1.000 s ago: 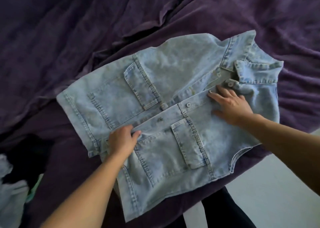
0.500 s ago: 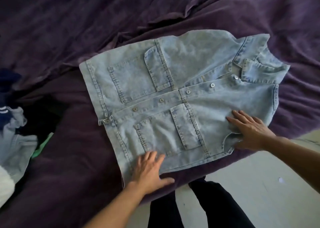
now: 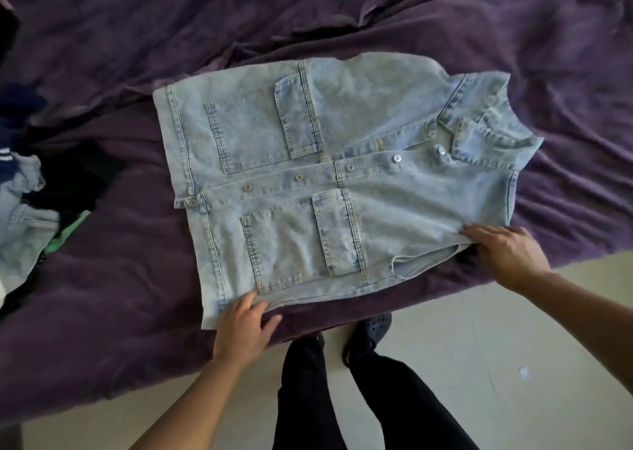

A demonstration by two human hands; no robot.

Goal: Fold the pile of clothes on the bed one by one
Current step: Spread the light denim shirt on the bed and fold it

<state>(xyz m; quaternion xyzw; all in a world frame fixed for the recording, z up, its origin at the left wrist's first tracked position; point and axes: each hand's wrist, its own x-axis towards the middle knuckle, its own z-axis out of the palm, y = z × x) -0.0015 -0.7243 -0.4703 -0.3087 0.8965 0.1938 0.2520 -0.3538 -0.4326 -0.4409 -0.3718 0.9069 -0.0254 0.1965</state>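
The light blue denim vest (image 3: 342,175) lies flat and front up on the bed (image 3: 102,295), which is covered in a purple blanket; it is buttoned shut, with its collar to my right and its hem to my left. My left hand (image 3: 239,333) rests at the vest's near hem corner; its fingers (image 3: 248,300) are only slightly bent and lie on top of the denim, while the thumb is spread wide and lies on the blanket just beside the vest's near edge; it holds nothing that I can see. My right hand (image 3: 507,254) is at the vest's near armhole; its fingers (image 3: 479,230) are almost straight, close together and laid on the armhole's edge, where the cloth is a little puckered; the thumb is hidden, so I cannot tell whether it is tucked under the cloth. The pile of clothes (image 3: 24,217) sits well apart from the vest, beyond its hem; on the near side of the vest are the pale floor (image 3: 479,347), my legs in black trousers (image 3: 308,398) and a dark clog (image 3: 371,328).
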